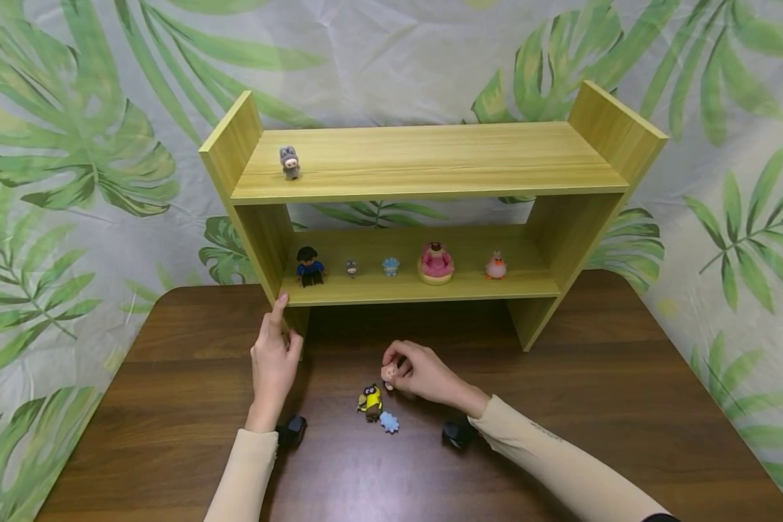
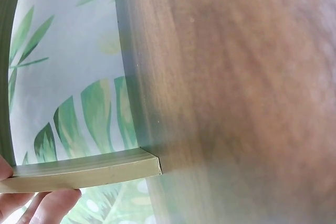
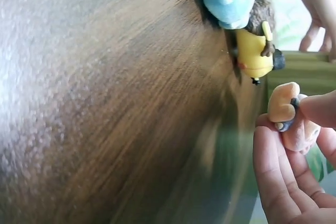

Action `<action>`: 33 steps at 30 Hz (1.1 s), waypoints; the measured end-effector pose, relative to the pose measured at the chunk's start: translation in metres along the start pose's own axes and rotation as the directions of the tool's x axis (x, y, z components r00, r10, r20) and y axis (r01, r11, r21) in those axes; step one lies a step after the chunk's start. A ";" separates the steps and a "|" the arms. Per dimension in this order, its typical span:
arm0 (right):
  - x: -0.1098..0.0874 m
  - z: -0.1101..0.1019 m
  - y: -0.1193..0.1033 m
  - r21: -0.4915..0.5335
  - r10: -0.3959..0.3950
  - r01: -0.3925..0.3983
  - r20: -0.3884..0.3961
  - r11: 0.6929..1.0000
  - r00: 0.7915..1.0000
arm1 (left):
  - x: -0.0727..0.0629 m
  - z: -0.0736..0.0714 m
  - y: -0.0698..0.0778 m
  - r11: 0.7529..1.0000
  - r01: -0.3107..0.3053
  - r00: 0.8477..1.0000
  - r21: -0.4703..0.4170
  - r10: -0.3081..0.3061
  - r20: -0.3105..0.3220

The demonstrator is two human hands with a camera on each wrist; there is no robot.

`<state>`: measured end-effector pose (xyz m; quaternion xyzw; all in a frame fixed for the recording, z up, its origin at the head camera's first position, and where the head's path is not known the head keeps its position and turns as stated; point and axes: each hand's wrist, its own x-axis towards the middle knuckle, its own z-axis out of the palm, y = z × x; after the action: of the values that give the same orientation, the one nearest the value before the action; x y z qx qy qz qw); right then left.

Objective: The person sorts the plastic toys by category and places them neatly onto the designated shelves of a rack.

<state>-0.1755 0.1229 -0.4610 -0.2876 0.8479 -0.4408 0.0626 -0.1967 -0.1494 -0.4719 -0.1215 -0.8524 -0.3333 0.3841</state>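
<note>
My right hand [image 1: 427, 372] pinches a small pink figurine [image 1: 389, 375] between thumb and fingers, low over the table in front of the shelf. In the right wrist view the figurine [image 3: 283, 109] shows a peach-coloured body with dark bits. Beside it a yellow-and-brown figurine [image 1: 370, 403] and a small light-blue figurine [image 1: 388, 422] are on the table. My left hand [image 1: 275, 359] grips the front edge of the left side panel of the wooden shelf [image 1: 431, 299]. Fingers lie on both sides of that panel [image 2: 89, 172] in the left wrist view.
On the middle board stand several toys, among them a figure in blue [image 1: 309, 267], a pink bear in a round base [image 1: 436, 264] and a pink duck [image 1: 496, 266]. A grey figurine [image 1: 290, 163] stands on the top board. The brown table [image 1: 600, 406] carries the shelf.
</note>
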 end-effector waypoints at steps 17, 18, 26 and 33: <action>-0.006 -0.014 -0.021 0.076 -0.020 0.022 -0.024 0.997 1.000 | -0.001 -0.001 0.001 1.000 -0.003 1.000 -0.005 0.003 -0.004; -0.006 -0.015 -0.023 0.078 -0.024 0.026 -0.026 0.997 0.999 | 0.000 -0.001 0.001 1.000 -0.004 1.000 -0.005 0.004 -0.005; -0.006 -0.024 -0.038 0.100 -0.027 0.031 -0.042 0.995 0.999 | 0.000 -0.001 0.001 1.000 -0.001 1.000 0.000 0.001 -0.003; -0.007 -0.034 -0.047 0.154 -0.028 0.034 -0.041 0.987 0.999 | 0.000 0.000 0.001 1.000 0.000 1.000 0.002 0.000 -0.004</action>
<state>-0.1617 0.1298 -0.4043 -0.2862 0.8077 -0.5119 0.0614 -0.1961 -0.1490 -0.4712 -0.1204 -0.8521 -0.3326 0.3858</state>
